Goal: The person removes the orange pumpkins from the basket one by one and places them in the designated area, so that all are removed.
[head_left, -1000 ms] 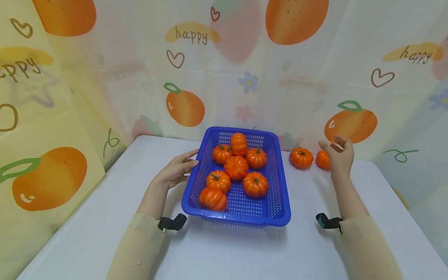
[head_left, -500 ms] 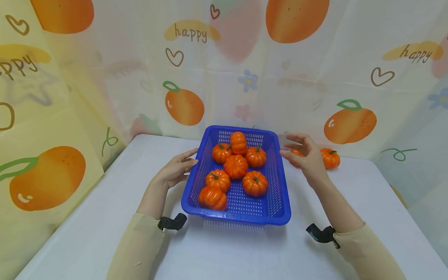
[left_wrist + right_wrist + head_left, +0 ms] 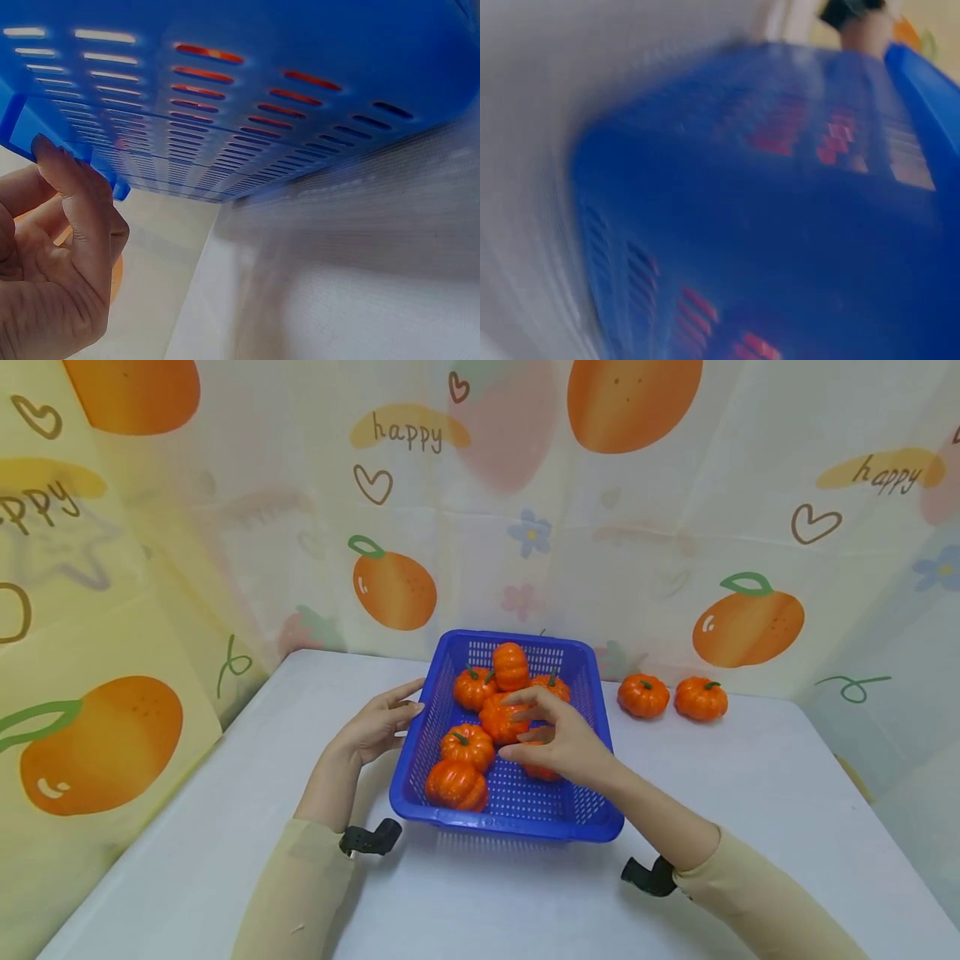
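A blue slotted basket (image 3: pixel 517 829) stands on the white table and holds several small orange pumpkins, among them one at the near left (image 3: pixel 456 785) and one at the back (image 3: pixel 512 665). My left hand (image 3: pixel 405 703) rests with straight fingers against the basket's left rim; the left wrist view shows the same hand (image 3: pixel 64 225) beside the basket wall (image 3: pixel 262 97). My right hand (image 3: pixel 525 727) reaches into the basket with spread, slightly curved fingers. It sits over a pumpkin (image 3: pixel 538 771) that it mostly hides, beside the middle pumpkin (image 3: pixel 497 720). No grip shows. The right wrist view is a blur of the basket (image 3: pixel 780 225).
Two more pumpkins (image 3: pixel 643 695) (image 3: pixel 701 698) sit on the table to the right of the basket, near the back wall. Printed curtains with oranges close off the back and both sides. The table (image 3: pixel 750 793) stretches on toward me and to the right.
My right hand has swung left from the two loose pumpkins, over the basket's right rim and down into the basket. The left hand and the basket have stayed put.
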Available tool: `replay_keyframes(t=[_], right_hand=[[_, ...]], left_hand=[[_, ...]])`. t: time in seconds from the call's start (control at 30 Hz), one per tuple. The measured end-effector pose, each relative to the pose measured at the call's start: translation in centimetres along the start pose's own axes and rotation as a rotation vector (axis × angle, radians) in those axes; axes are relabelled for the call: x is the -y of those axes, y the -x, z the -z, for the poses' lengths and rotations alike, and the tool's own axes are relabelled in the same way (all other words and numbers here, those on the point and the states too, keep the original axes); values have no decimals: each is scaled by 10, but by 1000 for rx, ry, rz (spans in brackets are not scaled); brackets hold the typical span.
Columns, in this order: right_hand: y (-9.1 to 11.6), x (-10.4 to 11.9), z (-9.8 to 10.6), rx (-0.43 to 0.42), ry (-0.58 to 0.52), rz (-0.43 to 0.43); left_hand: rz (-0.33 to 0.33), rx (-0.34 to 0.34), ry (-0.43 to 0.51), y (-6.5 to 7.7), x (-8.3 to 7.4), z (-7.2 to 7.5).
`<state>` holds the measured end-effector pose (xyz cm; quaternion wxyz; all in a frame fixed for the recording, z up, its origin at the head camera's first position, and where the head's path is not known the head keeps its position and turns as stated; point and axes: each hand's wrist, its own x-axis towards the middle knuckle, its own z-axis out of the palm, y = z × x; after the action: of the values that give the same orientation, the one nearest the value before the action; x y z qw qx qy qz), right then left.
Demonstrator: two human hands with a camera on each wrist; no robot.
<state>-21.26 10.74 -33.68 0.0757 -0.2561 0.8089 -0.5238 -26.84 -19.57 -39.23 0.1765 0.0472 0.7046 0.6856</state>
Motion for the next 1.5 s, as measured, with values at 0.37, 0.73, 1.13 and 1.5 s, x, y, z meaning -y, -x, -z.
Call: replay_keyframes(t=[0.37, 0.73, 1.13, 1.5], right_hand=[[-12, 3, -50, 196, 186, -34], [-16, -13, -54, 385, 423, 62], [-14, -17, -52, 394, 515, 86], [-13, -13, -48, 455, 627, 125]], left_hand=[[3, -1, -12, -1, 1, 1], [-14, 10, -4, 0, -3, -1], [-6, 10, 0, -2, 1, 0], [-1, 1, -5, -2, 2, 1]])
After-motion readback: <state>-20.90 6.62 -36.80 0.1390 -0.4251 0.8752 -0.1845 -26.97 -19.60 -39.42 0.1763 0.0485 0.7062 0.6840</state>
